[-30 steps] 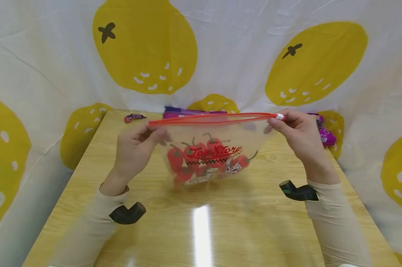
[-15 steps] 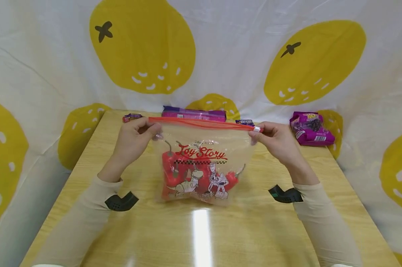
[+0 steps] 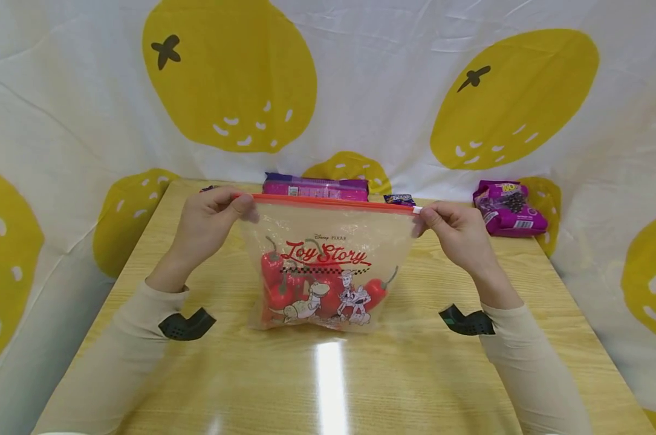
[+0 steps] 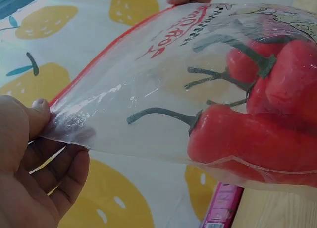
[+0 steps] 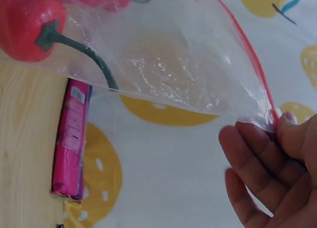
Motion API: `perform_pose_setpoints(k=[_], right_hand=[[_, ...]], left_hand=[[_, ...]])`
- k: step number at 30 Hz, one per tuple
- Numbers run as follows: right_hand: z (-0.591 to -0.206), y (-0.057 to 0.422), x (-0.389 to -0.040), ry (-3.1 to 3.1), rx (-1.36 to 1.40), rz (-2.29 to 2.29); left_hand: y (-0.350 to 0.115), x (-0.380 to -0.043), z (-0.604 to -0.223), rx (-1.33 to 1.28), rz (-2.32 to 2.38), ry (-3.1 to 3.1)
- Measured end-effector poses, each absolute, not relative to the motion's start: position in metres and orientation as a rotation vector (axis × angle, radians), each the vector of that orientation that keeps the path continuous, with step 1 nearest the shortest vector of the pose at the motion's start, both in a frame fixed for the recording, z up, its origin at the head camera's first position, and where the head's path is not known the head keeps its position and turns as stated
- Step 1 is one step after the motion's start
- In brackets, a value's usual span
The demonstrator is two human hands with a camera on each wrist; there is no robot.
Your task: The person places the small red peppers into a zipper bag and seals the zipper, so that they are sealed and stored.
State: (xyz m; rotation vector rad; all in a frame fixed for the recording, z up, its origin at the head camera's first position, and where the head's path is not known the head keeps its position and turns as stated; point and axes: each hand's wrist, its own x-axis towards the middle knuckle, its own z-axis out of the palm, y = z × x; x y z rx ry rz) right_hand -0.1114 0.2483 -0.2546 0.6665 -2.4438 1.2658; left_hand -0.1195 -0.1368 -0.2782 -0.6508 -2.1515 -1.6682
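Note:
A clear zipper bag (image 3: 328, 223) with a red top strip and Toy Story print hangs upright between both hands. Inside it lie several red peppers (image 4: 247, 139) with green stems. My left hand (image 3: 205, 223) pinches the bag's upper left corner between thumb and fingers. At the upper right corner, beside the white slider (image 3: 417, 210), my right hand (image 3: 461, 232) pinches the bag. The red strip (image 3: 328, 203) runs straight and taut, its two edges together in the head view. In the right wrist view, one pepper's stem (image 5: 89, 52) points toward the right hand (image 5: 277, 173).
Along the back of the wooden table (image 3: 284, 380) lie a long pink-purple packet (image 3: 317, 186), a small dark purple wrapped piece (image 3: 398, 199) and a purple bag with grape pictures (image 3: 508, 208). Another small wrapper (image 3: 208, 188) shows behind the left hand. A lemon-print cloth (image 3: 371, 78) hangs behind.
The bag has tipped from slanted to upright, its print now facing me. The gap in its red top strip has closed. The right hand has come left and lower; the left hand moved slightly left.

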Motion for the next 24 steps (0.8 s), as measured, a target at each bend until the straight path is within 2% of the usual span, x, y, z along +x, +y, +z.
perform_pose_setpoints(k=[5, 7, 10, 17, 20, 24], right_hand=[[-0.249, 0.237, -0.104, -2.397, 0.659, 1.138], [-0.243, 0.230, -0.099, -2.411, 0.664, 1.151], [-0.235, 0.222, -0.093, -2.434, 0.673, 1.146], [-0.231, 0.217, -0.088, -2.412, 0.685, 1.167], [-0.235, 0.218, -0.088, -2.372, 0.718, 1.220], [-0.245, 0.221, -0.094, -2.343, 0.745, 1.270]], left_hand=[[-0.139, -0.123, -0.279, -0.571, -1.616, -2.221], [-0.137, -0.123, -0.275, -0.557, -1.429, -2.275], [-0.121, -0.122, -0.258, -0.673, -1.009, -2.263], [-0.018, -0.120, -0.209, -1.180, -0.473, -2.247], [0.020, -0.127, -0.202, -1.282, -0.381, -2.393], [0.045, -0.135, -0.200, -1.345, -0.383, -2.516]])
